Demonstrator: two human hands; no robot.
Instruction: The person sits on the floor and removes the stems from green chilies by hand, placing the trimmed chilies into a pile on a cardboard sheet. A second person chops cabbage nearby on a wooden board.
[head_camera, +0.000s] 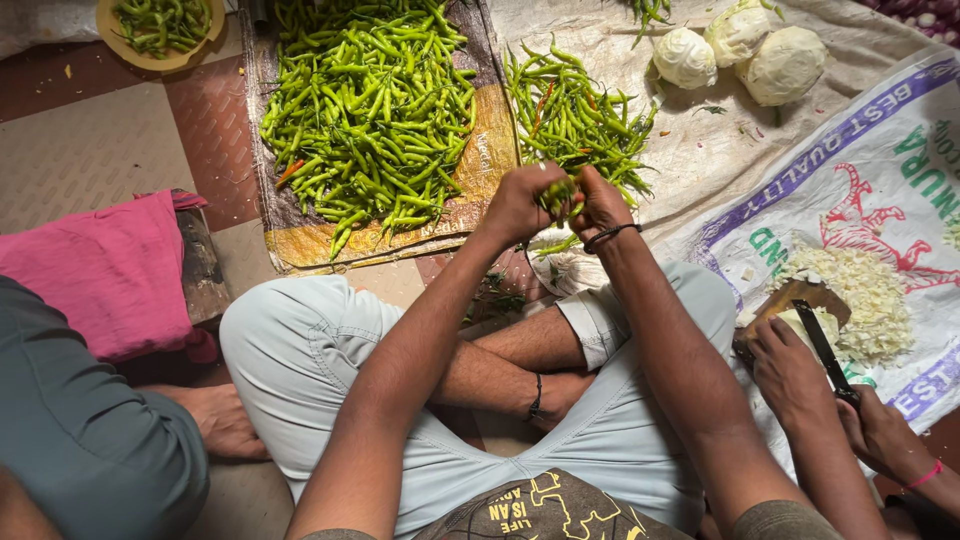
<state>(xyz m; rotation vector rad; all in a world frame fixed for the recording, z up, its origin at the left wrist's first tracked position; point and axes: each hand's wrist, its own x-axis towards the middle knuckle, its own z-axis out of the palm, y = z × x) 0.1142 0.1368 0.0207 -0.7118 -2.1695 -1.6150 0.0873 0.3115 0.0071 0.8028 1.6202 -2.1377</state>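
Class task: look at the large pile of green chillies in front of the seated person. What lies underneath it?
Under the large chilli pile lies a worn brown and yellow sack, its edges showing all round, spread on the tiled floor. The sack's middle is covered by chillies, so its surface there cannot be seen.

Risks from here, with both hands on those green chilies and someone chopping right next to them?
1. The left hand and right hand pinch a few green chilies bare-skinned; juice may irritate.
2. A co-worker's hand works a blade on a cutting board beside the right forearm; a swing could meet it.
3. Dropped pieces may mix into the smaller chili pile.
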